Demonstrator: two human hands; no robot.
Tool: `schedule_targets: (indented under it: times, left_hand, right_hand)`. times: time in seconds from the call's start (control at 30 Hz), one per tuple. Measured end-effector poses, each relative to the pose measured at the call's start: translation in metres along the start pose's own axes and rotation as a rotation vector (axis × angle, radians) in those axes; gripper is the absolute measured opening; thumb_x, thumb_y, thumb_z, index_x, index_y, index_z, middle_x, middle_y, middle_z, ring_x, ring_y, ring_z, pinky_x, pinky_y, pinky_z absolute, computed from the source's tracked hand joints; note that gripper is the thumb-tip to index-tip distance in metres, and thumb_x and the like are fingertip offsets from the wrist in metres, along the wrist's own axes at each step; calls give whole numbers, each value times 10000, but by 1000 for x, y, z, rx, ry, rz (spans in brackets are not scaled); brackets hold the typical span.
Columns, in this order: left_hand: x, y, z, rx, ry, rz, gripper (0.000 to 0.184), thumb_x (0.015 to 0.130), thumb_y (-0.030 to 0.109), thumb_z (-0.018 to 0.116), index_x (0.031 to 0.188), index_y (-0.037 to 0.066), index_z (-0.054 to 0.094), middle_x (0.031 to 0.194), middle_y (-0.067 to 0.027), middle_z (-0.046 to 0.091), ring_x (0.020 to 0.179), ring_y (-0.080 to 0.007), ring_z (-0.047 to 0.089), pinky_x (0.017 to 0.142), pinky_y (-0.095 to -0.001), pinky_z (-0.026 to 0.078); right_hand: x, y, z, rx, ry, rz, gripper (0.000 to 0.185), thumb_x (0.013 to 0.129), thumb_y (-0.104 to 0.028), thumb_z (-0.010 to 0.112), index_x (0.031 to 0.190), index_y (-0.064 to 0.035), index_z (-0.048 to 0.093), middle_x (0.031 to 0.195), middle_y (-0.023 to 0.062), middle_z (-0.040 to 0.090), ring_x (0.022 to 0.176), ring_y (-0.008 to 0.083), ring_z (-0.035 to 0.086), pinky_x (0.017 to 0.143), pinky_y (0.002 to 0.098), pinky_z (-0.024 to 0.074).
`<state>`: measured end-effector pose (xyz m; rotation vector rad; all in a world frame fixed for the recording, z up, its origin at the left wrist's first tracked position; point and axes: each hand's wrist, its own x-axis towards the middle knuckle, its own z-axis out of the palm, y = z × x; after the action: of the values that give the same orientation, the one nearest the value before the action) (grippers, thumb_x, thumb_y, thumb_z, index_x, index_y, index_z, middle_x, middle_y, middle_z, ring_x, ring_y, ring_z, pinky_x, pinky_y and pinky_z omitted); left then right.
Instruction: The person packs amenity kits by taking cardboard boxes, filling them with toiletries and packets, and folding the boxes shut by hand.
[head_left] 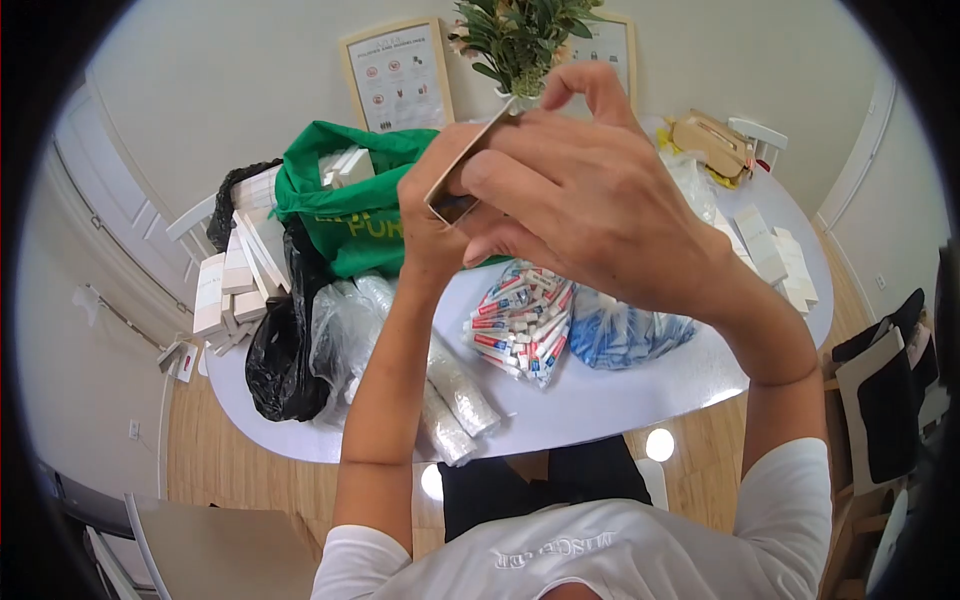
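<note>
Raised above the table, a small thin cardboard box [437,202] with a pale edge and a darker inside is held between my two hands. My left hand [428,190] is closed around its far side, partly hidden behind it. Bent over the near side, my right hand [590,190] has its fingers curled against the box, its index finger arched up. Exactly how far those fingers reach into the box is hidden. Below the hands lie a clear bag of toothpaste tubes [520,320] and a clear bag of blue items [630,330].
A green bag [350,235] holding white boxes stands at the back left, beside stacked white boxes [225,290] and a black plastic bag [283,360]. Clear plastic-wrapped rolls [450,400] lie in front. More white boxes [765,250] and a tan pouch [710,140] are on the right.
</note>
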<state>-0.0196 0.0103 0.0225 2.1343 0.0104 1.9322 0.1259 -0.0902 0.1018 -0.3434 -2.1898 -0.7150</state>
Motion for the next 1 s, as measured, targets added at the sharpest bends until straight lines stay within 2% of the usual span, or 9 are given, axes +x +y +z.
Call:
schedule_targets:
  times: [0.37,0.47,0.53,0.57,0.63,0.7,0.8,0.9,1.0]
  left_hand:
    - [-10,9,5,92,111,-129,395,734,17,687,1105,-66,577,964,-86,653,842,-119,615,737,-237,490]
    - [-5,5,6,3,128,-171,338,760,20,690,1073,-62,595,918,-73,662,804,-111,620,737,-234,492]
    - [-5,3,6,-73,155,-225,307,772,19,689,1056,-59,604,900,-66,664,793,-106,621,743,-233,491]
    - [-6,4,4,-46,141,-283,289,777,15,687,1047,-56,610,909,-71,664,798,-106,622,748,-235,493]
    - [-6,3,3,-12,115,-286,262,780,7,686,1024,-57,615,933,-82,665,822,-100,618,757,-235,495]
    - [-6,6,3,121,3,-229,289,713,6,720,982,-34,623,903,-106,665,797,-168,636,737,-263,498]
    - [9,25,14,270,-130,104,191,695,-37,672,874,2,618,801,-98,634,739,-219,634,728,-305,516]
    - [12,34,18,214,-161,122,213,660,-26,689,860,8,623,803,-88,649,737,-250,642,782,-366,537]
    - [13,35,15,176,-204,131,321,632,110,762,908,0,642,841,-106,659,763,-260,645,698,-316,513]
  right_hand:
    - [-5,10,17,-223,-188,19,90,747,-69,629,837,-70,626,843,22,635,857,168,584,890,407,320]
    - [-16,16,9,-5,-59,85,96,781,-68,645,873,-48,657,856,44,655,854,148,604,874,372,381]
    - [-26,24,3,362,369,416,104,790,-142,636,854,-69,673,820,38,663,718,177,616,726,344,448]
    - [-38,33,-3,466,242,664,155,790,-144,637,888,-30,673,803,93,670,669,202,624,627,322,476]
    - [-69,66,10,415,-361,800,138,789,-94,662,881,9,665,851,99,678,778,160,635,707,288,493]
    - [-107,95,54,274,-842,654,149,742,-49,611,865,12,671,832,182,651,757,301,628,706,367,490]
    - [-148,107,108,243,-980,551,144,700,-37,590,812,-12,678,807,190,661,818,329,642,723,385,506]
    - [-214,138,181,227,-874,395,150,724,-71,599,839,-11,674,856,182,662,849,345,640,745,397,509]
    - [-174,113,167,146,-1178,483,167,726,-70,608,870,-13,671,909,193,659,881,347,641,744,412,514]
